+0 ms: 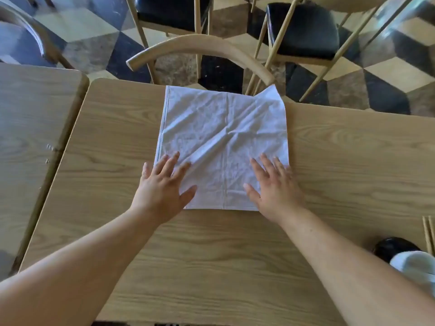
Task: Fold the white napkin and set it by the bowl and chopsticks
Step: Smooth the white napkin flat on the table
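White napkin, spread flat on wooden counter, both hands pressing its near edge.

Roughly square cloth, no clear long axis; sides run away from the person toward the counter's far edge, far right corner lifted past it. Surface creased, with a straight fold line down the middle and a diagonal ridge. Left hand and right hand lie palm-down on the near corners, fingers splayed, gripping nothing. Dark bowl and chopsticks sit well apart at right.

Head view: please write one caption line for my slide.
Both hands, left and right, press flat on the white napkin spread on the table.
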